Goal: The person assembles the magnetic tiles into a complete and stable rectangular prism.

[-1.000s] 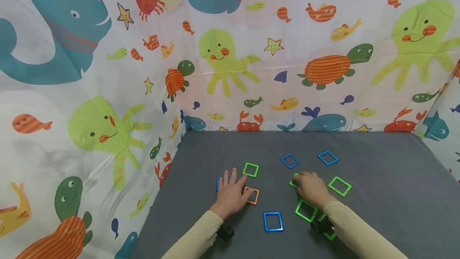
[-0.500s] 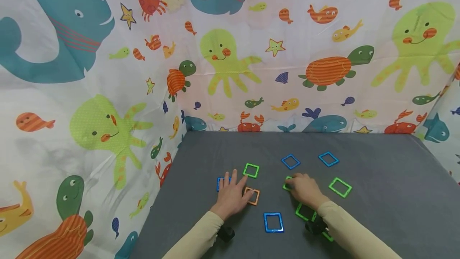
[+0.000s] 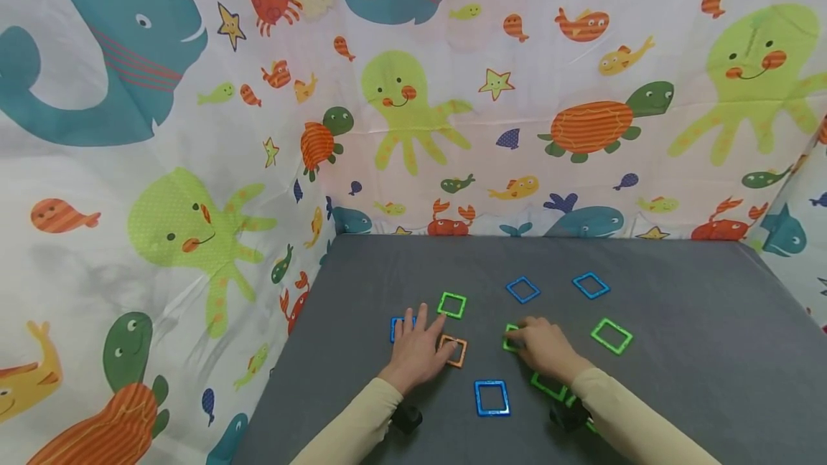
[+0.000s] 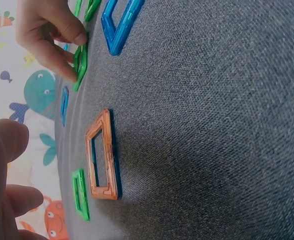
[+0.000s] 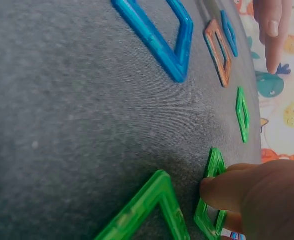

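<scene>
My right hand point(image 3: 549, 349) pinches a green square magnetic tile point(image 5: 214, 162) between thumb and fingers. This tile is an open frame and stays at the grey surface. My left hand point(image 3: 416, 354) is spread with straight fingers. In the head view its thumb overlaps an orange square tile point(image 3: 463, 351), and its fingers partly cover a blue tile point(image 3: 393, 330). The left wrist view shows the fingers apart from the orange tile. Another green tile point(image 3: 441, 303) lies just beyond the left fingertips.
A blue square tile point(image 3: 494, 413) lies between the forearms. Two blue tiles point(image 3: 522, 301) point(image 3: 591, 297) lie farther back, and a green tile point(image 3: 610, 321) lies to the right. More green tiles point(image 3: 545, 387) are partly hidden under the right wrist. A patterned curtain point(image 3: 413, 185) borders the table.
My right hand has slid the green tile left and slightly nearer across the table. My left hand has stayed in place.
</scene>
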Available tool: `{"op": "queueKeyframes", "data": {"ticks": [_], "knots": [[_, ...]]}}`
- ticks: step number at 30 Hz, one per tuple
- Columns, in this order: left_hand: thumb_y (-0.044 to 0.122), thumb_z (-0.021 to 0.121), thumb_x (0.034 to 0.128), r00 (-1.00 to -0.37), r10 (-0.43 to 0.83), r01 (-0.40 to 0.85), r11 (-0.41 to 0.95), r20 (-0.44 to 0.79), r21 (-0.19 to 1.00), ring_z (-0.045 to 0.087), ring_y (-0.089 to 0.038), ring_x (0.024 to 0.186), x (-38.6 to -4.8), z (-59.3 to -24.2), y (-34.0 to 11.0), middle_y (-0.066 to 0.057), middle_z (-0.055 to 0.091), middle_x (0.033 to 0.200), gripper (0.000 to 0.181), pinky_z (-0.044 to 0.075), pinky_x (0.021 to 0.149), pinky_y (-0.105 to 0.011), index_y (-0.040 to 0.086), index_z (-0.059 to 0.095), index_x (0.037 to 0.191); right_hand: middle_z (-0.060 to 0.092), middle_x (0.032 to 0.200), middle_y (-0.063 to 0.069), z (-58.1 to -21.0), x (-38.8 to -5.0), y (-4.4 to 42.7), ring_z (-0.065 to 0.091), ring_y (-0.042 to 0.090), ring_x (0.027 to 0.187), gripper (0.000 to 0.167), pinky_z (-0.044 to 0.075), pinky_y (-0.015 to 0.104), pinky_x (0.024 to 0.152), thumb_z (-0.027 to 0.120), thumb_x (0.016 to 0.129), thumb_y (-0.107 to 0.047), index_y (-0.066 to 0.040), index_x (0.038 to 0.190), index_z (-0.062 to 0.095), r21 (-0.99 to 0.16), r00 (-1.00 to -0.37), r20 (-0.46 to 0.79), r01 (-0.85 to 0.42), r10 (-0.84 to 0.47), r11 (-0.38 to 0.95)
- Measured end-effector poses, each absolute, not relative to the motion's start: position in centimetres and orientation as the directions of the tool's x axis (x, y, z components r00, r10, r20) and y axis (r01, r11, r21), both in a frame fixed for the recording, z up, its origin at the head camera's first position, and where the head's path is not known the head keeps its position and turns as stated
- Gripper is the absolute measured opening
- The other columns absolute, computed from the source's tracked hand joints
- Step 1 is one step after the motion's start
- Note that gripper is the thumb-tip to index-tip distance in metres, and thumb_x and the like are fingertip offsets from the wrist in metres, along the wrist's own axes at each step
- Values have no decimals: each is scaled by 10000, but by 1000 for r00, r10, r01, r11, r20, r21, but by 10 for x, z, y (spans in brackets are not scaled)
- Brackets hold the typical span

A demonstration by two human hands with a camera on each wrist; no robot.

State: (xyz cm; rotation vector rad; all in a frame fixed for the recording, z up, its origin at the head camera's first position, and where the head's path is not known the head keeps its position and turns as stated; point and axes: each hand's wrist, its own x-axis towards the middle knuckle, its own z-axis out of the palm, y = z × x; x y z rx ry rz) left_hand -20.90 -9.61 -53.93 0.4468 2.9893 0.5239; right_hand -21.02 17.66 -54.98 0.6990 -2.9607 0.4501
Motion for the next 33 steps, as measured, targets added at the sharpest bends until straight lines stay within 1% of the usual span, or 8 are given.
{"op": "queueKeyframes", "data": {"ticks": [4, 9, 23, 33], "knots": [[522, 522, 1011, -955, 295, 268, 901, -31, 341, 224, -502, 1530, -208, -540, -95, -213, 279, 1664, 621, 204, 1204, -668, 210, 467, 1545, 713, 1130, 175, -550, -207, 178, 657, 353, 928, 269, 536, 526, 714, 772, 870, -88, -148, 1131, 796, -279, -888, 118, -459, -444, 844], [518, 543, 1001, -954, 297, 268, 902, -33, 338, 235, -507, 1523, -207, -539, -94, -219, 291, 1657, 626, 215, 1195, -674, 204, 478, 1538, 708, 1159, 190, -551, -205, 179, 656, 371, 966, 284, 540, 545, 745, 759, 880, -72, -143, 1153, 788, -299, -881, 115, -472, -460, 829], [510, 551, 998, -955, 293, 263, 906, -42, 332, 245, -496, 1525, -206, -542, -90, -208, 302, 1657, 620, 218, 1201, -662, 211, 480, 1537, 693, 1220, 167, -553, -202, 183, 634, 368, 1032, 320, 526, 559, 806, 730, 890, -42, -148, 1188, 774, -284, -881, 114, -472, -459, 835], [508, 561, 994, -954, 298, 272, 908, -32, 318, 271, -501, 1512, -205, -542, -90, -218, 321, 1646, 621, 236, 1191, -664, 203, 489, 1530, 692, 1227, 162, -559, -203, 185, 635, 370, 1045, 313, 525, 563, 808, 733, 894, -56, -155, 1188, 774, -276, -874, 137, -486, -466, 829]]}}
